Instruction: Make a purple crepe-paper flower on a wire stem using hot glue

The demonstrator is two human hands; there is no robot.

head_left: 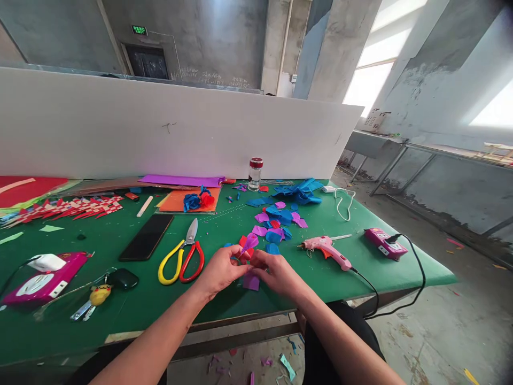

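Both hands meet over the near edge of the green table, fingers pinched together. My left hand is closed on a purple crepe paper flower, whose petal rises above the fingertips. My right hand is closed beside it, its fingertips at the flower's base; what exactly they grip is hidden. Just under the hands shows a purple paper piece. Beyond them lie blue, purple and red paper petals in a loose pile. Scissors with one yellow and one red handle rest left of my left hand.
A pink glue gun lies to the right, its cord running past a pink power strip. Further left are a black phone and keys with a yellow charm. A red-lidded jar stands before the white partition.
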